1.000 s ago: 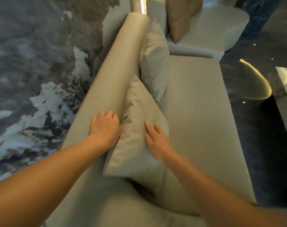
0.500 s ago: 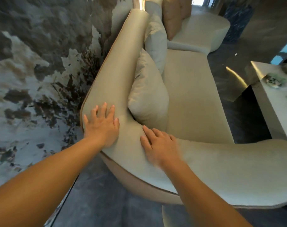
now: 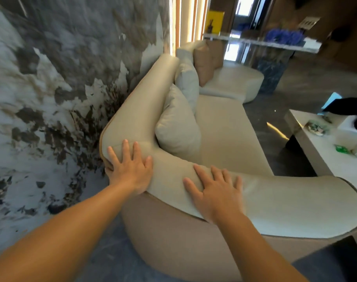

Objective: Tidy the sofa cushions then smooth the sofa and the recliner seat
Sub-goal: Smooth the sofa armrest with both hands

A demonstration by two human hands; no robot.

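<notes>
Beside marbled wall (image 3: 51, 88), both hands lie flat, fingers spread, on sofa arm (image 3: 285, 200).

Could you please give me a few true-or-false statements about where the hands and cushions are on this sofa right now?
1. Both hands lie flat on the sofa's padded top edge. True: the left hand is at the corner, the right hand on the sofa arm.
2. The right hand grips the nearest cushion. False: it touches no cushion; the nearest cushion leans untouched against the backrest.
3. A tan cushion stands at the far end. True.
4. The sofa seat is piled with cushions. False: its middle is bare; the cushions sit along the backrest.
</notes>
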